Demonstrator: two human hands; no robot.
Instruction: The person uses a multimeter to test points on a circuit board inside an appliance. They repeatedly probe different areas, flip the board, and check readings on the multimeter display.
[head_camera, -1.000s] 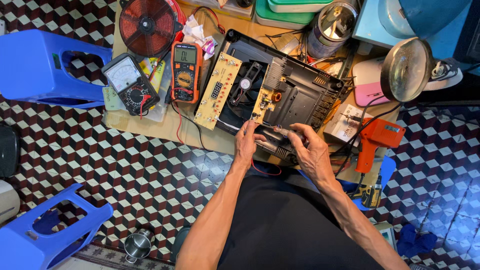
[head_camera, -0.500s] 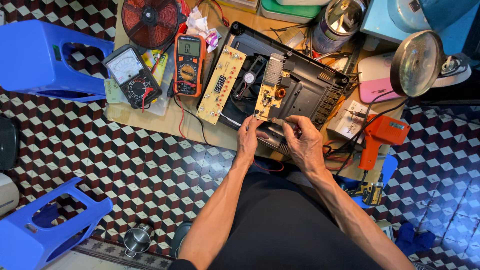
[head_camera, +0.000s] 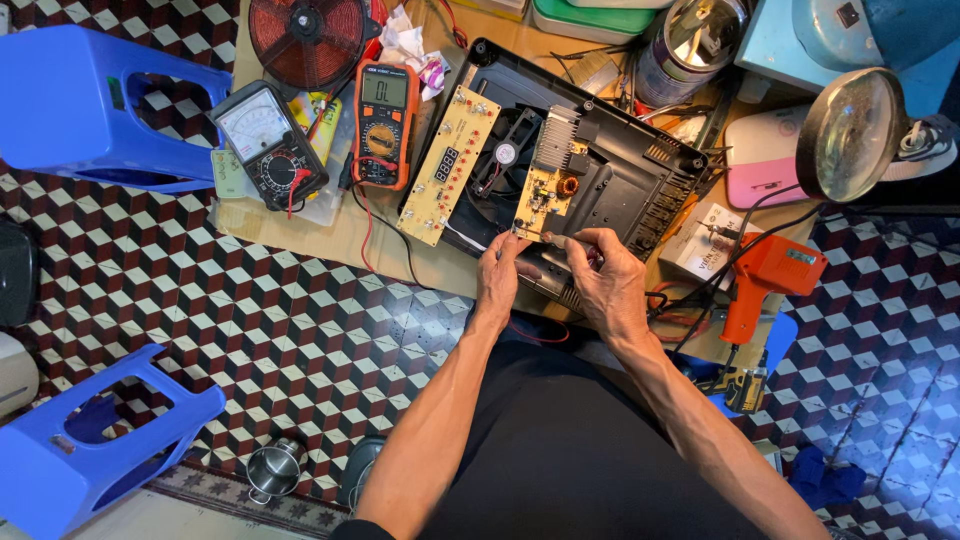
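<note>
An opened black appliance case (head_camera: 620, 190) lies on a low wooden board (head_camera: 330, 235), with a fan (head_camera: 507, 153) inside and a tan circuit board (head_camera: 548, 185) propped up in it. My left hand (head_camera: 500, 275) pinches the lower corner of that circuit board. Just to its right, my right hand (head_camera: 605, 280) grips a thin tool whose tip (head_camera: 553, 239) touches the board's lower edge. A long tan display board (head_camera: 450, 165) lies tilted at the case's left side.
An orange digital multimeter (head_camera: 384, 122), a black analog meter (head_camera: 268, 143) and a red coil disc (head_camera: 308, 30) sit at left. An orange soldering gun (head_camera: 765, 280), a magnifier lamp (head_camera: 850, 135) and a metal can (head_camera: 690, 45) crowd the right. Blue plastic stools (head_camera: 95, 105) stand on the tiled floor.
The view has shifted slightly. Both hands have moved a little up and left toward the circuit board's lower corner; the right hand now has a tool tip on it.
</note>
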